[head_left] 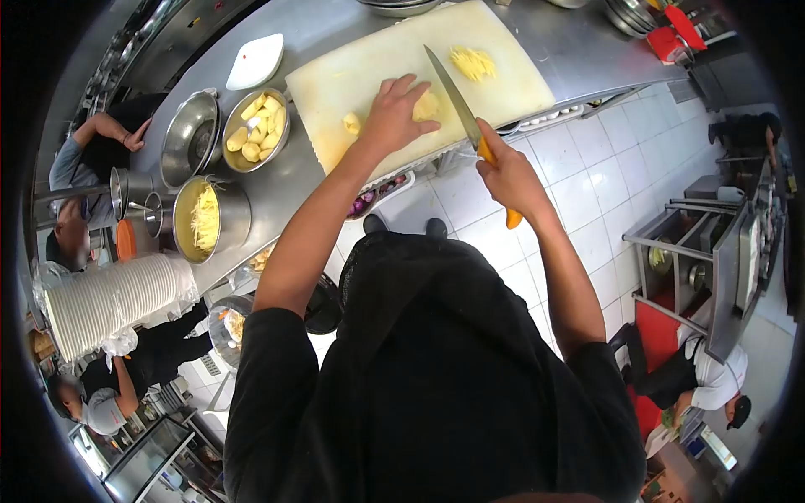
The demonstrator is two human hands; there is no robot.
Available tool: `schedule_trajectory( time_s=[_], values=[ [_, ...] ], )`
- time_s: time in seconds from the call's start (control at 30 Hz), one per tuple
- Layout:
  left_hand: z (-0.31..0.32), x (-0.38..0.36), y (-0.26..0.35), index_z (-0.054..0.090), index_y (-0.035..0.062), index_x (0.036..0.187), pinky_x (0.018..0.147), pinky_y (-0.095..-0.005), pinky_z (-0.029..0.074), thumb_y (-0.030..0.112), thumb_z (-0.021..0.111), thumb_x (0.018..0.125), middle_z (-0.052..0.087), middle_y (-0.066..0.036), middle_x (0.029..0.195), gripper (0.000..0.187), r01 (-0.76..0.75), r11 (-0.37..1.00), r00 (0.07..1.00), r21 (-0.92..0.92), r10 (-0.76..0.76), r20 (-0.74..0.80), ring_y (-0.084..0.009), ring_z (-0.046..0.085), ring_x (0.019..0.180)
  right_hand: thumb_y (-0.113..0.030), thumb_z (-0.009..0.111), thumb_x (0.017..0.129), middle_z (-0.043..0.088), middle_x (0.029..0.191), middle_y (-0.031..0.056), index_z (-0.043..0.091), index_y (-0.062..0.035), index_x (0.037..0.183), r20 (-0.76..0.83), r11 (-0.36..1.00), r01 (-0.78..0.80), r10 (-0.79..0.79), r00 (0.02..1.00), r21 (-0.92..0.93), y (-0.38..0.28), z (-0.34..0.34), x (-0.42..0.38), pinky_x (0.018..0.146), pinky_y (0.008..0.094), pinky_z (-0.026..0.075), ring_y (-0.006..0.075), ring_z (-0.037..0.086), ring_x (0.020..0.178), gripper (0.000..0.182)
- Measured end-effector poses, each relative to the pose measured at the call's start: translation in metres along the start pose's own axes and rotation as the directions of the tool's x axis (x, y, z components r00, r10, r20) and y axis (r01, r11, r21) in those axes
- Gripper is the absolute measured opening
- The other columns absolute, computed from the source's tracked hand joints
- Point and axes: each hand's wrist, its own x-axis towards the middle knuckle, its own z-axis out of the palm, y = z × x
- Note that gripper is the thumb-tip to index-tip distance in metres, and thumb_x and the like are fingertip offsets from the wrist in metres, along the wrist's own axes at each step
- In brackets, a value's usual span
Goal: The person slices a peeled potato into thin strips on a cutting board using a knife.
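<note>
My left hand [396, 116] lies over the white cutting board [352, 71], its fingers spread, thumb and forefinger on either side of some sliced potato [427, 106]. In my right hand [513, 176] is the yellow handle of a kitchen knife [455, 94], closed in my fingers. The blade points away from me across the board, just right of the slices. Beyond the blade sits a small pile of potato strips [474, 64]. A cut piece of potato [351, 124] rests near my left wrist.
Left of the board stand a bowl of peeled potatoes [257, 127], an empty metal bowl [186, 138] and a pot of potato strips [205, 220]. A white dish [255, 61] lies behind them. Stacked white containers [122, 302] are at lower left. Other people work on both sides.
</note>
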Motion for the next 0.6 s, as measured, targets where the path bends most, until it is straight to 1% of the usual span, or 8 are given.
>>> schedule_trajectory(
  time_s=[0.07,0.17,0.2,0.27,0.37,0.5,0.57,0.6],
  values=[
    [-0.003,0.008,-0.003,0.059,0.0086,0.133,0.105,-0.0469,0.039,0.043,0.082,0.071,0.052,-0.013,0.141,0.075,0.009,0.997,0.999,0.078,-0.012,0.038,-0.0319,0.046,0.128,-0.012,0.057,0.089,0.067,0.104,0.0267,0.035,-0.0195,0.152,0.013,1.000,-0.011,0.011,1.000,0.008,0.000,0.002,-0.002,0.088,0.0418,0.050,0.0399,0.066,0.095,0.067],
    [-0.004,0.016,-0.011,0.055,0.0074,0.136,0.107,-0.0488,0.035,0.046,0.082,0.070,0.052,-0.012,0.142,0.081,0.013,1.000,0.983,-0.017,-0.009,0.185,-0.0326,0.045,0.129,-0.012,0.058,0.089,0.068,0.103,0.0259,0.034,-0.0196,0.152,0.039,0.999,-0.040,0.039,0.998,0.005,-0.004,-0.001,-0.002,0.087,0.0417,0.050,0.0395,0.067,0.094,0.068],
    [-0.004,0.016,-0.011,0.055,0.0073,0.136,0.107,-0.0480,0.035,0.046,0.082,0.071,0.052,-0.012,0.141,0.081,0.017,0.999,0.981,-0.027,-0.012,0.195,-0.0324,0.045,0.129,-0.012,0.058,0.089,0.068,0.103,0.0257,0.034,-0.0197,0.152,0.050,0.998,-0.057,0.057,0.997,0.004,-0.005,-0.001,-0.003,0.087,0.0417,0.050,0.0393,0.067,0.093,0.068],
    [-0.001,0.014,-0.012,0.055,0.0072,0.136,0.107,-0.0463,0.036,0.045,0.082,0.071,0.053,-0.012,0.140,0.080,0.021,0.999,0.975,-0.049,-0.010,0.222,-0.0321,0.045,0.130,-0.012,0.058,0.089,0.068,0.102,0.0255,0.034,-0.0197,0.152,0.057,0.999,-0.044,0.043,0.997,0.001,-0.004,-0.001,-0.004,0.086,0.0423,0.050,0.0400,0.067,0.093,0.068],
    [0.006,0.009,-0.017,0.054,0.0075,0.136,0.107,-0.0459,0.036,0.044,0.081,0.072,0.055,-0.013,0.138,0.079,0.012,0.993,0.984,-0.114,0.009,0.180,-0.0324,0.046,0.129,-0.012,0.058,0.089,0.068,0.102,0.0259,0.034,-0.0196,0.152,0.049,1.000,-0.016,0.017,0.999,-0.021,-0.001,0.002,-0.007,0.087,0.0433,0.050,0.0410,0.066,0.094,0.068],
    [-0.003,0.004,-0.008,0.057,0.0077,0.135,0.108,-0.0450,0.036,0.040,0.080,0.076,0.057,-0.014,0.135,0.071,-0.002,0.993,0.994,-0.121,0.015,0.106,-0.0330,0.048,0.127,-0.012,0.058,0.089,0.068,0.104,0.0267,0.034,-0.0195,0.152,0.022,0.999,0.023,-0.022,1.000,-0.032,0.002,0.004,-0.009,0.088,0.0442,0.049,0.0422,0.066,0.096,0.068],
    [-0.004,0.000,-0.011,0.058,0.0079,0.134,0.108,-0.0445,0.037,0.039,0.079,0.077,0.057,-0.015,0.134,0.068,-0.009,0.995,0.997,-0.097,0.016,0.071,-0.0334,0.049,0.126,-0.012,0.058,0.089,0.068,0.105,0.0270,0.034,-0.0194,0.152,0.045,1.000,-0.019,0.019,0.999,-0.019,-0.001,0.003,-0.011,0.089,0.0442,0.049,0.0423,0.066,0.097,0.068],
    [-0.003,-0.002,-0.012,0.058,0.0078,0.133,0.107,-0.0442,0.037,0.038,0.078,0.078,0.057,-0.015,0.134,0.066,-0.004,0.996,0.996,-0.094,0.012,0.091,-0.0335,0.049,0.126,-0.012,0.058,0.089,0.068,0.106,0.0271,0.034,-0.0194,0.152,0.057,0.999,-0.036,0.037,0.998,-0.014,-0.003,0.003,-0.012,0.089,0.0442,0.049,0.0424,0.066,0.098,0.068]
  ],
)
